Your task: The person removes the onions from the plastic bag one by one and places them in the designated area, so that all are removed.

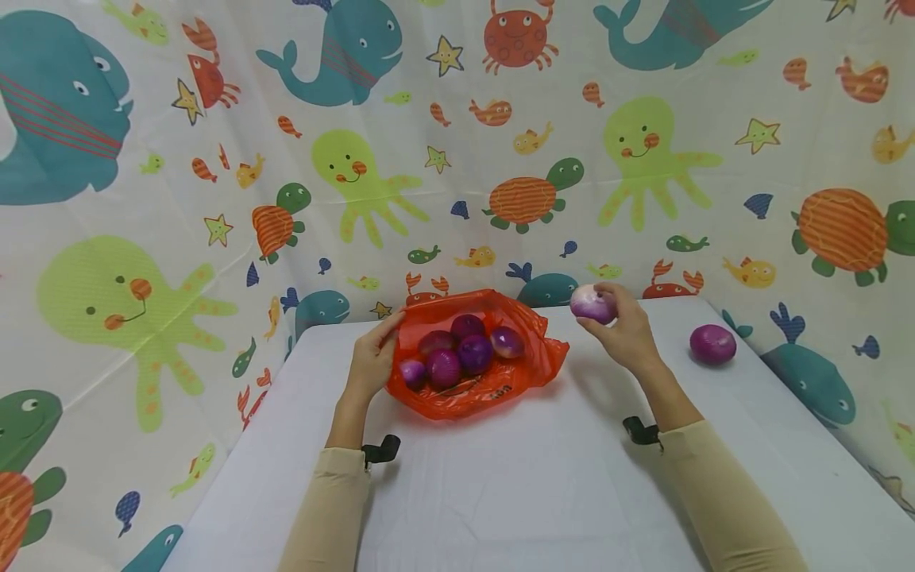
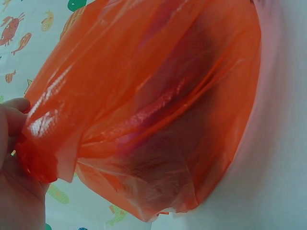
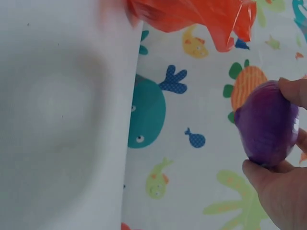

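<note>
An orange-red plastic bag lies with its mouth spread on the white table, several purple onions inside it. My left hand pinches the bag's left edge between thumb and fingers; in the left wrist view the crumpled film is bunched in that grip. Right of the bag, my right hand holds one purple onion above the table, its paler end facing left. The right wrist view shows this onion between the thumb and fingertips.
Another purple onion sits alone at the table's right side. Behind the white table hangs a curtain printed with sea animals, also along both sides. Each wrist wears a small black camera.
</note>
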Demonstrator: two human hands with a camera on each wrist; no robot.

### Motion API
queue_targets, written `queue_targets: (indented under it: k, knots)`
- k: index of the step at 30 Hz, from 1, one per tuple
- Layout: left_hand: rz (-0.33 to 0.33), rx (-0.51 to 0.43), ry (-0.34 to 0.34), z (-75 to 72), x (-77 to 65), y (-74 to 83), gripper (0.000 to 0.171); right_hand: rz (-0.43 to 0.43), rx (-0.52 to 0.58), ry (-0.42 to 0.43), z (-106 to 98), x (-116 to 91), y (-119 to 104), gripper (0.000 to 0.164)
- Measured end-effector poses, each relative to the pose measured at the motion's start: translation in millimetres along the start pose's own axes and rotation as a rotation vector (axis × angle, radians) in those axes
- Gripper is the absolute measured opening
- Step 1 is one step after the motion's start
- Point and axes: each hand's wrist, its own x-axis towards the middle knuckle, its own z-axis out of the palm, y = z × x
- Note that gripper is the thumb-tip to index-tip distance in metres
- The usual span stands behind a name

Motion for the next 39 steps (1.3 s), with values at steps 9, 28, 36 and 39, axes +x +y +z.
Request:
queue_targets:
  k: [9, 28, 36, 39]
  knots:
    - [-0.003, 0.009, 0.011, 3.5, 8.3, -33.2, 0.045, 0.082, 0.0, 0.014, -14, 1, 10, 0.068]
    - [0.027, 0.018, 0.024, 1.1, 8.5, -39.5, 0.046, 0.196, -0.013, 0.011, -41, 3, 43, 0.067]
    - [0.023, 0.019, 0.026, 1.3, 8.2, -37.3, 0.045, 0.198, -0.033, 0.028, -47, 4, 49, 0.067]
    - [0.034, 0.018, 0.024, 1.2, 8.1, -36.0, 0.044, 0.195, -0.04, 0.034, -50, 5, 51, 0.067]
